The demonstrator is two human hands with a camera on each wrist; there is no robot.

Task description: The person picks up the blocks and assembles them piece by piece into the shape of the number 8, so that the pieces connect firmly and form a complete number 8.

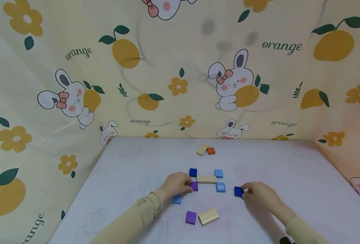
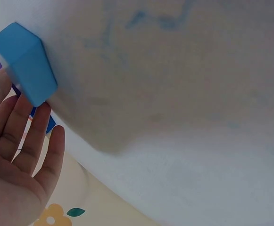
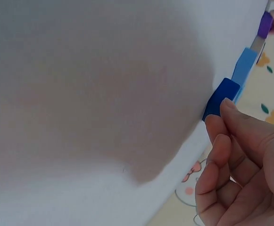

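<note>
My left hand (image 1: 176,184) pinches a purple block (image 1: 194,186) at the near left corner of a flat wooden plank (image 1: 206,179). A dark blue block (image 1: 193,172) sits at the plank's far left corner, and a light blue block (image 1: 218,173) at its far right. By the near right corner lies a light blue block marked 5 (image 1: 221,187). Between thumb and fingertips, my right hand (image 1: 260,195) holds another dark blue block (image 3: 221,98), right of the plank. One more light blue block (image 2: 26,61) lies just below my left hand, partly covered by it in the head view.
Nearer the front are a purple block (image 1: 190,217) and a wooden plank (image 1: 208,217) side by side. Farther back, a small wooden plank (image 1: 202,149) meets an orange block (image 1: 211,150). A printed cloth (image 1: 180,108) with rabbits and oranges hangs behind the white table (image 1: 131,159).
</note>
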